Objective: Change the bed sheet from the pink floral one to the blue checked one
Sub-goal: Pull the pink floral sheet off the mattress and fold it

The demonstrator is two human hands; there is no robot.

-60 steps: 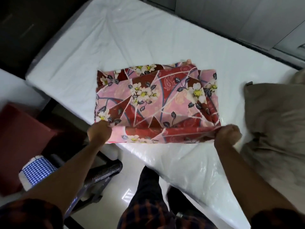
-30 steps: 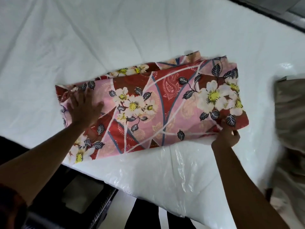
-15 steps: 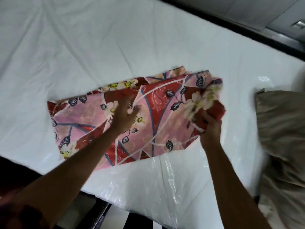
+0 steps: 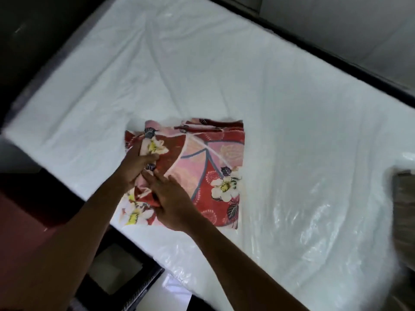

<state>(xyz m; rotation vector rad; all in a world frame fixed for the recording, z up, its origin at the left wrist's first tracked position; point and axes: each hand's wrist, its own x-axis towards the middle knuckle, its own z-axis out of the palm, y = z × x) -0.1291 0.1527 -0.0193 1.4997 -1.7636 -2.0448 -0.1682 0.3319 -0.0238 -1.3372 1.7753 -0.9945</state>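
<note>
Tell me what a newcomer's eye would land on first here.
The folded floral sheet, bright red and pink, lies mid-frame near the front edge of the white mattress. The left hand grips its left edge, and the right hand lies flat on it.

You have one pink floral sheet (image 4: 208, 153) before you, a single folded bundle near the front edge of the one bed (image 4: 224, 70). On its top face you can count three white flowers (image 4: 224, 187) with yellow centres: one at the left end, one toward the right end, one at the front left corner. Two hands are on it, both at its left end: your left hand (image 4: 134, 167) and your right hand (image 4: 174, 204). One brownish pillow (image 4: 404, 209) shows at the bed's right edge, only partly in view.
</note>
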